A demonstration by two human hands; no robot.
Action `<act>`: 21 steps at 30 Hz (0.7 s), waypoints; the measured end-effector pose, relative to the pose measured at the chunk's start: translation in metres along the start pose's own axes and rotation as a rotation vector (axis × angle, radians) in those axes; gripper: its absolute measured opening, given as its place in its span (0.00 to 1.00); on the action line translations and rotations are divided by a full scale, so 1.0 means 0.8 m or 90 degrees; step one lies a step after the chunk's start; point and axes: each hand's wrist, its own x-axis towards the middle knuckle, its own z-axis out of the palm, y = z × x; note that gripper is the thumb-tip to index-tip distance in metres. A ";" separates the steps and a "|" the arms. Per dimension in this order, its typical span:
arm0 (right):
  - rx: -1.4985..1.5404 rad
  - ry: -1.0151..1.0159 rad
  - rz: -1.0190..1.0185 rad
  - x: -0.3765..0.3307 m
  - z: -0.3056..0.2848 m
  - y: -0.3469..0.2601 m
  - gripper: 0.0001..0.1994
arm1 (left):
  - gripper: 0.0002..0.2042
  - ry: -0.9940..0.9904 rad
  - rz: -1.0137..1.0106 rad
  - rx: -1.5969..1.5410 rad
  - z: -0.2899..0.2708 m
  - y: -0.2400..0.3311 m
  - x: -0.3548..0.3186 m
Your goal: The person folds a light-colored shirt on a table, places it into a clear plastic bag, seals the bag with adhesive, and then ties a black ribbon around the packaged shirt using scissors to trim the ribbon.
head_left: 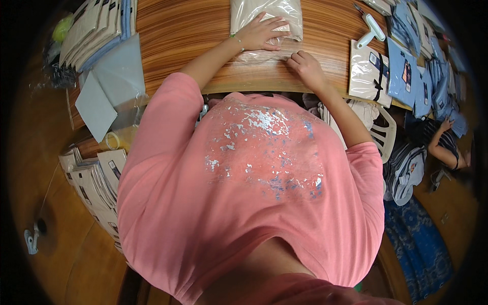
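A folded beige garment in a clear plastic bag (pixel 264 7) lies on the table at the top middle. My left hand (pixel 261 33) rests flat on it with the fingers spread. Toward me, the bag's loose clear end spreads over the wood. My right hand (pixel 306 68) is closed at the right side of that loose end, its fingers curled and seemingly pinching the plastic. The fingertips are partly hidden.
Stacks of bagged beige garments (pixel 96 25) stand at left, near pale sheets (pixel 96 109). At right lie a white-handled tool (pixel 372 30), a beige garment (pixel 363 73) and blue garments (pixel 401 66). A white plastic chair (pixel 386 129) and another person (pixel 442 137) are at right.
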 end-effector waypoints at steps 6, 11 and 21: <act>0.043 0.021 0.018 -0.025 -0.005 -0.012 0.06 | 0.29 0.006 -0.005 -0.008 0.003 0.002 0.001; 0.052 -0.021 0.033 -0.033 -0.002 -0.018 0.07 | 0.29 0.029 0.002 -0.009 0.007 -0.001 -0.003; 0.167 0.072 0.131 -0.055 0.000 -0.039 0.12 | 0.29 0.039 -0.003 -0.015 0.005 -0.001 0.001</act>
